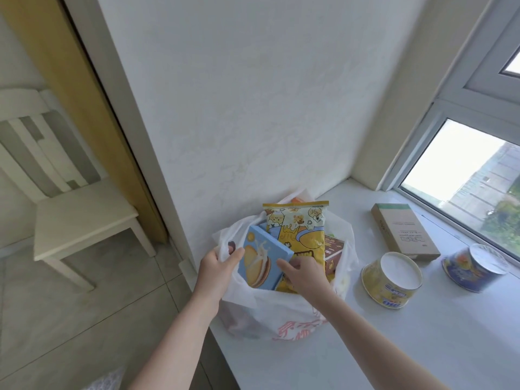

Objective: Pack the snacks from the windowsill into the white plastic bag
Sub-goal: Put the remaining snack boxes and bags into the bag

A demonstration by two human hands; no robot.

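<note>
The light blue cardboard biscuit box stood tilted in the mouth of the white plastic bag, its long axis running from upper left down to lower right, lower end pointing into the bag. The right hand pinched its lower right corner; the left hand gripped the bag's rim just beside the box. Well right of the bag lay a yellow round tub.
</note>
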